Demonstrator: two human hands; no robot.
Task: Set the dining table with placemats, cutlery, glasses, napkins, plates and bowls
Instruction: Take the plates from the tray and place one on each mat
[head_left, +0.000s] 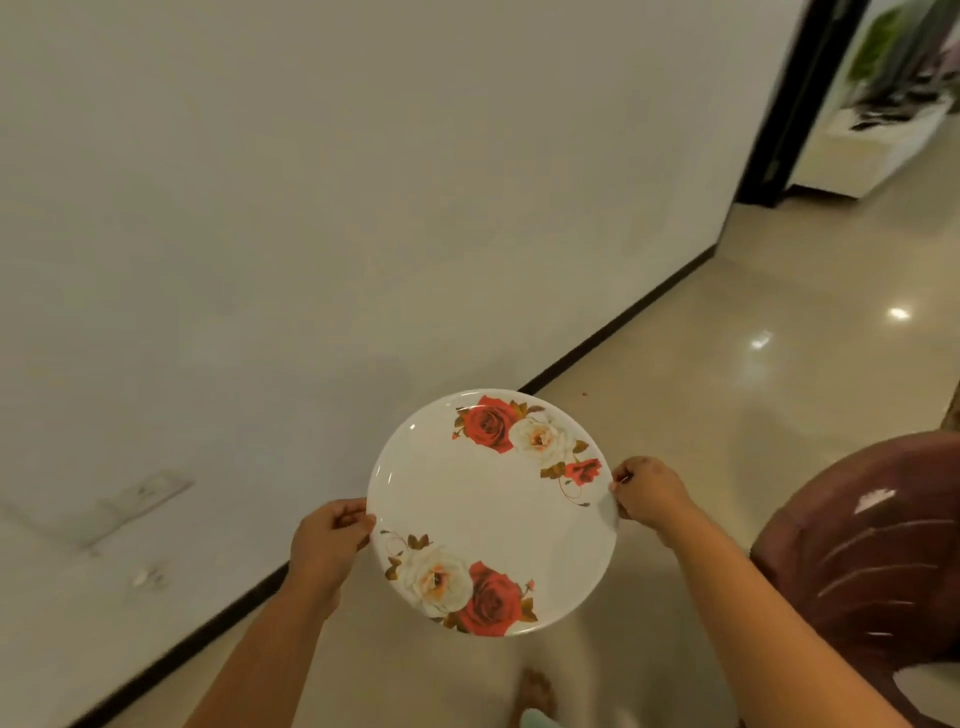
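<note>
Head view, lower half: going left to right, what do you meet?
Wall socket → left hand gripping the plate's left rim → rose-patterned plate → right hand gripping its right rim → maroon plastic chair.

Both my forearms reach forward, bare. Left hand (332, 540) and right hand (647, 493) level, fingers (349, 515) curled, gripping opposite sides.

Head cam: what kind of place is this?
Likely a home interior, a hallway or room edge: glossy tiled floor, plain wall with dark skirting, a brown plastic chair. Both hands carry a rose-print plate; no dining table in view.
</note>
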